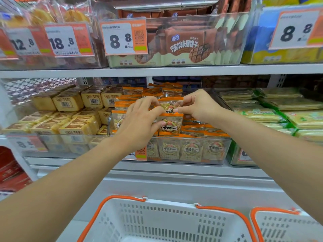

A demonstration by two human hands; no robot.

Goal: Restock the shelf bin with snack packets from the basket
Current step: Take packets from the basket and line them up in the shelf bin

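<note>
Both my hands work over the clear shelf bin (pixel 174 151). My left hand (pixel 139 123) and right hand (pixel 197 105) each pinch an orange snack packet (pixel 170 125) inside it. Bin nearly full; the basket (pixel 166 222) below shows no packets where visible.

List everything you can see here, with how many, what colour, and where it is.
orange snack packets: many, orange-topped, clear middle shelf bin
yellow cake packets: many, left bin
green packets: many, right bin
chocolate wafer packs: several, brown, upper shelf
price tags: several, white and orange, bin fronts
baskets: two, white with orange handles, below
left hand: pinches an orange packet
right hand: pinches an orange packet
</note>
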